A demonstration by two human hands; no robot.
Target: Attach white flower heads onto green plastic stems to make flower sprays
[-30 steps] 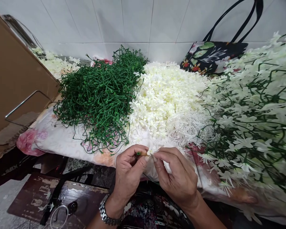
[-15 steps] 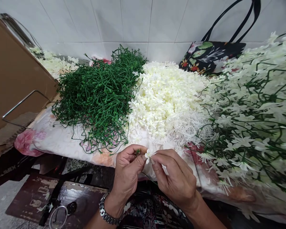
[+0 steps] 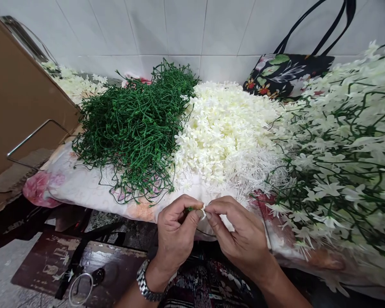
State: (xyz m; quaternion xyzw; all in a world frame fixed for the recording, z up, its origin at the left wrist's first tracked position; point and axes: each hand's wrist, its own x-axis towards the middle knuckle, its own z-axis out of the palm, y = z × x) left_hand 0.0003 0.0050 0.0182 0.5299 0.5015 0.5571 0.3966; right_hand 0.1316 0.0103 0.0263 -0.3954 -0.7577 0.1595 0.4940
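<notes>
My left hand (image 3: 176, 231) is closed in a pinch, with the green tip of an artificial stem (image 3: 190, 209) showing between its fingers. A small white artificial flower (image 3: 203, 211) sits between the fingertips of both hands, mostly covered by them. My right hand (image 3: 239, 235) pinches the flower from the other side, thumb against forefinger. Just beyond the hands lie a heap of green plastic stems (image 3: 131, 124) on the left and a pile of loose white blossoms (image 3: 224, 124) in the middle. Thin white stamens (image 3: 253, 171) lie at the blossoms' near right edge.
Finished-looking white sprays on green stems (image 3: 343, 162) crowd the right side. A black floral bag (image 3: 288, 75) leans at the tiled wall (image 3: 179, 30). At left stands a cardboard box (image 3: 25, 85). A flowered cloth (image 3: 86, 188) covers the work surface; a worn brown board (image 3: 112, 265) is below.
My fingertips have come closer together around the white flower, which is now turned and more hidden. The view has shifted slightly; the piles look unchanged.
</notes>
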